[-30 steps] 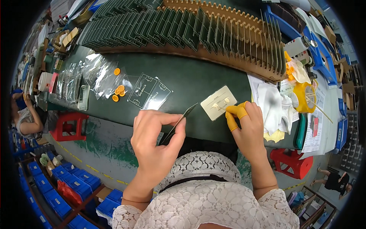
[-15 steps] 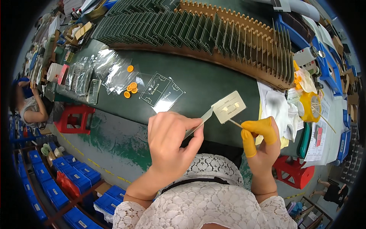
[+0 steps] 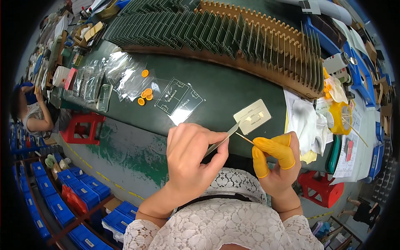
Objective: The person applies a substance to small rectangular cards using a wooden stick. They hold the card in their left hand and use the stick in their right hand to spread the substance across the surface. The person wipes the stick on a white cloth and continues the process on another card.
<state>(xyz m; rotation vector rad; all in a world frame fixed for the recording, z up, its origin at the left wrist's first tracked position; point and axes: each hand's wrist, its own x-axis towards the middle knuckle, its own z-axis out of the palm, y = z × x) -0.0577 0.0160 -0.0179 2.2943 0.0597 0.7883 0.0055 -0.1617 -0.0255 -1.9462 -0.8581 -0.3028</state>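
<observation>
Between its thumb and fingers, my left hand (image 3: 191, 156) pinches a thin flat card (image 3: 233, 130), seen nearly edge-on. My right hand (image 3: 277, 166) has yellow finger cots on its fingers. It is shut on a thin wooden stick (image 3: 245, 138), whose tip points at the card's edge; whether they touch I cannot tell. Just beyond lies a cream card (image 3: 259, 113) with rounded corners and small print, flat on the dark green table. Farther left, two dark green cards (image 3: 171, 96) with white lines overlap on the table.
A long cardboard rack (image 3: 233, 62) holds rows of upright green cards across the back. Clear plastic bags (image 3: 127, 83) and several orange discs (image 3: 145, 73) lie left. White cloth (image 3: 303, 123) and a yellow tape roll (image 3: 339, 118) lie right. Another person (image 3: 39, 114) sits far left.
My right hand has moved left, bringing the stick off the cream card and close to the card in my left hand. My left hand has shifted slightly right.
</observation>
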